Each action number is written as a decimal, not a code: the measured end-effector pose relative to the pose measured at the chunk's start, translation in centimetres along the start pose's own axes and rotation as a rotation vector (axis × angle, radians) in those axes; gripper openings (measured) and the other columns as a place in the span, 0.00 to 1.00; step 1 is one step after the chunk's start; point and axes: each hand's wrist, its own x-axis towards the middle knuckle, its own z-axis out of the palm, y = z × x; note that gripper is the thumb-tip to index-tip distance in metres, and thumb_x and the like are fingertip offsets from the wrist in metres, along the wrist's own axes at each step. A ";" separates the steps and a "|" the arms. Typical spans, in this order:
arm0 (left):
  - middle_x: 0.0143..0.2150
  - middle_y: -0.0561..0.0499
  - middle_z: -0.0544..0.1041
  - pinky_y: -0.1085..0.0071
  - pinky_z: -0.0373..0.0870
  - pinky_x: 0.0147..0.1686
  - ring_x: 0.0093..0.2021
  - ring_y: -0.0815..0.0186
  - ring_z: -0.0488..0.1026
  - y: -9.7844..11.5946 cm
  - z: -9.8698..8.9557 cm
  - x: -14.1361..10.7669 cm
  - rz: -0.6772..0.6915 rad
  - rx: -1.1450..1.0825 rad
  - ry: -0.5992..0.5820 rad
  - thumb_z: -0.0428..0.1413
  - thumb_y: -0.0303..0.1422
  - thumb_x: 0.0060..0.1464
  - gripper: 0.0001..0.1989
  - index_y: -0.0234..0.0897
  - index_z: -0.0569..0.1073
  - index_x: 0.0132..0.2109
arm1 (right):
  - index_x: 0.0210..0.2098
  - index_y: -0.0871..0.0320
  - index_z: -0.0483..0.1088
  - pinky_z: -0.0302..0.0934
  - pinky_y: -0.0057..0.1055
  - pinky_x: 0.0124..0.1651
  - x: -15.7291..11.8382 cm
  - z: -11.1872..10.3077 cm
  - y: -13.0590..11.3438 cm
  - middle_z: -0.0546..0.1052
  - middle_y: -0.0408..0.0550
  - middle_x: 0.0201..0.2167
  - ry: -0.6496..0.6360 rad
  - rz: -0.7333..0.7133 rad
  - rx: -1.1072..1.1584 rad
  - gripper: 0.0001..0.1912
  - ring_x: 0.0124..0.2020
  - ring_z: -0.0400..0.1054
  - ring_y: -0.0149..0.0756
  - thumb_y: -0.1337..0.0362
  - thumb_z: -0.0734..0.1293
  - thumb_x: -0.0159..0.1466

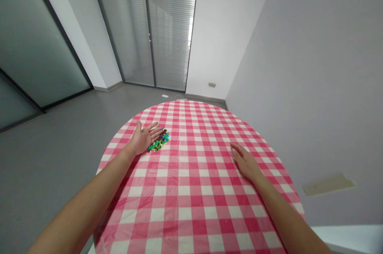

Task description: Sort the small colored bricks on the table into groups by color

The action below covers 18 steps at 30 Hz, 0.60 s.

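A pile of small colourful pieces [160, 142], green, blue and dark brown, lies on the left part of the table under a red-and-white checked cloth [191, 190]. My left hand [143, 137] is at the pile's left side, palm turned up and fingers spread, reaching over its upper edge; nothing rests in the palm. Over on the right side of the cloth is my right hand [243, 161], well apart from the pieces, its fingers loosely bent with nothing seen in them. Its palm side is hidden.
The table's round edge curves beyond both hands. On the grey floor [74, 134] behind it lies a white power strip with a cable [165, 96]. Glass panels with blinds [170, 26] stand behind, and a plain wall [314, 66] rises on the right.
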 end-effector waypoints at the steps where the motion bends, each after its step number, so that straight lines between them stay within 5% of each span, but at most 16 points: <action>1: 0.66 0.33 0.61 0.55 0.50 0.65 0.65 0.50 0.60 -0.1 0.1 -0.1 -0.012 -0.006 -0.015 0.31 0.65 0.54 0.48 0.33 0.53 0.68 | 0.59 0.57 0.65 0.57 0.49 0.61 0.0 0.0 0.0 0.71 0.55 0.57 -0.004 0.000 -0.011 0.25 0.58 0.64 0.46 0.53 0.56 0.67; 18: 0.65 0.33 0.63 0.53 0.50 0.65 0.65 0.48 0.60 -2.9 3.3 -2.3 -0.176 -0.093 -0.141 0.35 0.63 0.56 0.46 0.33 0.56 0.67 | 0.58 0.55 0.66 0.57 0.49 0.61 -0.2 0.2 -0.1 0.71 0.54 0.57 -0.001 -0.023 -0.033 0.24 0.58 0.64 0.46 0.54 0.58 0.66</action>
